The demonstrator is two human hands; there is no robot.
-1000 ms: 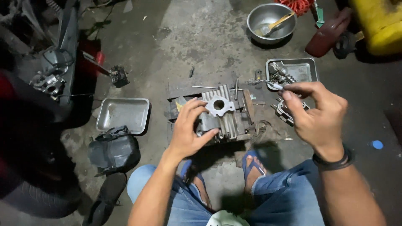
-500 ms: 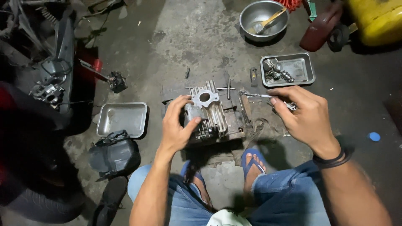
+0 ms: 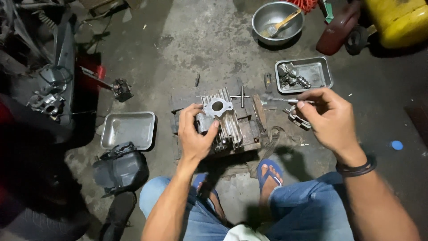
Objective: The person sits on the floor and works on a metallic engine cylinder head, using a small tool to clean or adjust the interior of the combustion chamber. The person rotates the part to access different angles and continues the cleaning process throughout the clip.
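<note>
We are sitting low on the floor (image 3: 200, 40) with a metal engine part (image 3: 221, 119) in front of us, the kind with thin fins down its side. It rests on a small wooden block (image 3: 249, 134) between our feet. Our left hand (image 3: 195, 134) is wrapped around the left side of the engine part and holds it firmly. Our right hand (image 3: 327, 118) is closed, pinching a thin metal tool (image 3: 278, 101) between thumb and fingers, and the tool's tip points toward the engine part (we cannot tell what kind of tool it is).

What could go wrong? The engine part looks heavy and the block is small, so it could tip or slide off if our left hand lets go or pushes too hard. It might then land on the toes in the blue sandals (image 3: 269, 175), which are very close. The thin tool could slip off the metal and poke our left hand, since the fingers sit near the round hole on top. The fins look thin, so a hard knock could bend them.

Small parts lie in the steel tray (image 3: 323, 73) beside our right hand. A bump from our arm could spill them over the dark floor, where they would be hard to find.
</note>
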